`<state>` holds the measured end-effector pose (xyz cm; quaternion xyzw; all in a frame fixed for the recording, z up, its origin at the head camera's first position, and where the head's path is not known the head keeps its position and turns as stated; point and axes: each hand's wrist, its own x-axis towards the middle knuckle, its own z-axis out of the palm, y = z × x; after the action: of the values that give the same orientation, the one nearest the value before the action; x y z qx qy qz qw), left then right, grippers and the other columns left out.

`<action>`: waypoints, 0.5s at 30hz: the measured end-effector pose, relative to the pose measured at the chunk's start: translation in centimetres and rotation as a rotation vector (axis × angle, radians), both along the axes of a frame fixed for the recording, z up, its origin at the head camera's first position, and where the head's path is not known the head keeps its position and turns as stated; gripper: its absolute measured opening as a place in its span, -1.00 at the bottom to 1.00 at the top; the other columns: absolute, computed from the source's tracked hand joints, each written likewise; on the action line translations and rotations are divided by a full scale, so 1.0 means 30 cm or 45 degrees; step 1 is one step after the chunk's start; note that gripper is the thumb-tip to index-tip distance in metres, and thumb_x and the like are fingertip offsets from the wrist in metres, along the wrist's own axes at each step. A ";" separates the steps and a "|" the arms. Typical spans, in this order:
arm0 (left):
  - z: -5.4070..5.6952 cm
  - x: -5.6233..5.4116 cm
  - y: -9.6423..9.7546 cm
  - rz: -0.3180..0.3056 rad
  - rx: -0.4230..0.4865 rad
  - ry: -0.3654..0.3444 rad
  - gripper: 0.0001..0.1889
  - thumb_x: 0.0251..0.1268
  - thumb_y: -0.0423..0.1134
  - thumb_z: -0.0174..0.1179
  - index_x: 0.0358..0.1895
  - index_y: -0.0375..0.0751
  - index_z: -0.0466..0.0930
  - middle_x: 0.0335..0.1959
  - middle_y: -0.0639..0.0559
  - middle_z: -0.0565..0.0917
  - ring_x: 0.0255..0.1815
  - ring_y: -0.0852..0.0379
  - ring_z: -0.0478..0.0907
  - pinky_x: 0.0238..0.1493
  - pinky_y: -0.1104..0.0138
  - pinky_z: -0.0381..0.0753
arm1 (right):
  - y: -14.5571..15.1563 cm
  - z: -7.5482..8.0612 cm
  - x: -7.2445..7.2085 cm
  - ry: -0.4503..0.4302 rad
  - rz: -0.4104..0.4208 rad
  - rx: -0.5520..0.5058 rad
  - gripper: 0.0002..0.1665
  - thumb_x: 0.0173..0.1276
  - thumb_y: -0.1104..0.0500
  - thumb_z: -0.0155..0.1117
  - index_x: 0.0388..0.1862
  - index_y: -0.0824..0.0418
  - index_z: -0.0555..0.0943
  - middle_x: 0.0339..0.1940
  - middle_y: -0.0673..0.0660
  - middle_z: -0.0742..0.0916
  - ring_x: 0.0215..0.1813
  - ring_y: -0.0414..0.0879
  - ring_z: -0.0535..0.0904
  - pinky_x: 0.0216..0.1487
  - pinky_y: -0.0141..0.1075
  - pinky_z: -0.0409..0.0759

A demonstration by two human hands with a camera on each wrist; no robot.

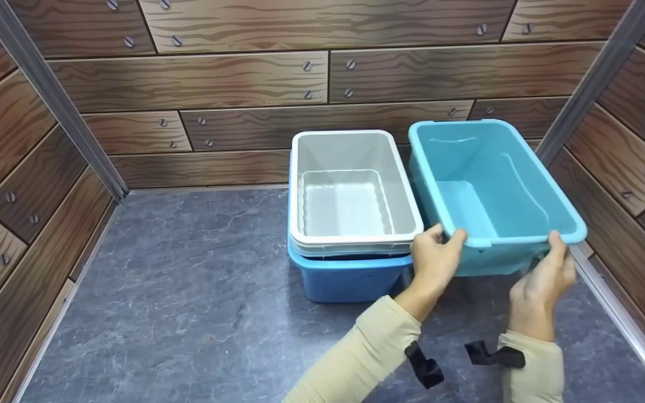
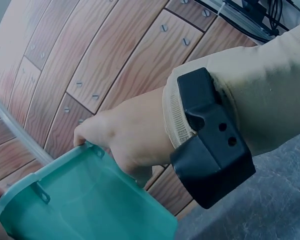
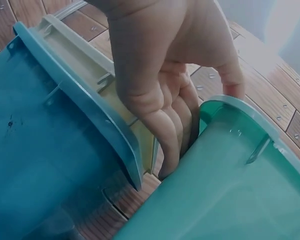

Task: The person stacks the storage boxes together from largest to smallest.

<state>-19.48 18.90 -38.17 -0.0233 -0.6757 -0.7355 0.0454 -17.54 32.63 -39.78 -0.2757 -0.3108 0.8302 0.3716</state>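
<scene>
A teal plastic tub (image 1: 501,257) is held by its near end at the right, its inside bare. My left hand (image 1: 433,260) grips its near left corner, thumb over the rim, close beside the stacked tubs. My right hand (image 1: 543,288) holds the near rim farther right, with the thumb on top and the fingers below. The teal tub (image 2: 90,200) also fills the bottom of the left wrist view. In the right wrist view, fingers press the outer wall of the teal tub (image 3: 225,180). Whether its base touches the floor is hidden.
Left of the teal tub stands a blue tub (image 1: 350,280) with nested whitish-grey tubs (image 1: 350,151) in it. Wood-patterned walls (image 1: 233,81) enclose the grey floor (image 1: 188,291) at the back and sides. Black straps (image 1: 424,366) hang from the sleeves.
</scene>
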 end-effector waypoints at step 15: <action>0.029 -0.005 -0.021 -0.053 -0.021 -0.044 -0.47 0.05 -0.34 0.20 -0.77 0.00 -0.02 -0.75 0.21 -0.06 -0.68 0.24 -0.12 -0.62 0.47 -0.06 | 0.007 0.038 0.011 0.041 0.005 -0.045 -0.77 0.26 0.21 0.32 -0.09 0.16 0.61 -0.09 0.00 0.64 0.03 -0.22 0.46 0.25 -0.49 0.32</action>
<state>-19.61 18.28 -37.30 -0.0250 -0.6817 -0.7310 0.0180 -17.20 32.84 -38.65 -0.2681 -0.2907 0.8406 0.3702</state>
